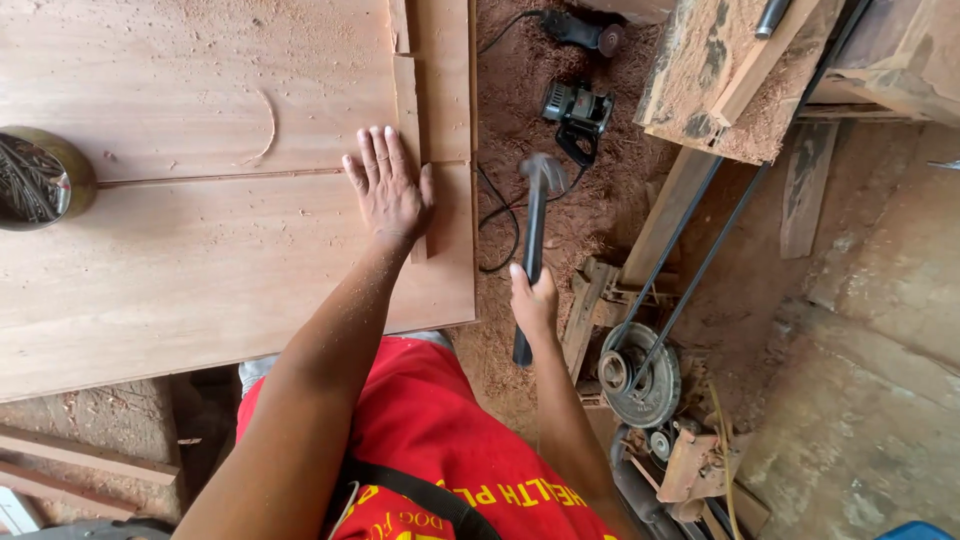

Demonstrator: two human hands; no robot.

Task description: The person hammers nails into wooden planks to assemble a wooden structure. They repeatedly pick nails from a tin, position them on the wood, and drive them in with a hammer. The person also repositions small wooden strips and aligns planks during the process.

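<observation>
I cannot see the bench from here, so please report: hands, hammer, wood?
Left hand flat on narrow wood strip atop board. Right hand grips hammer, raised beside board edge. Tin far left.

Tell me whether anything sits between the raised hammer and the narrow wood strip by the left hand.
Nothing visible. The hammer in the right hand hangs over sawdust; the left hand lies flat beside the strip.

Two hands: left hand point(388, 192) flat, right hand point(533, 300) gripping. One hammer point(533, 230) in that grip. Two wide wooden boards point(200, 170) under the flat palm, one narrow strip point(406, 95) just beyond its fingertips. Two power tools point(577, 110) on the sawdust past the hammer head. One round tin point(40, 178) far off the flat palm's outer side. One pulley wheel point(640, 375) beside the gripping wrist.
</observation>
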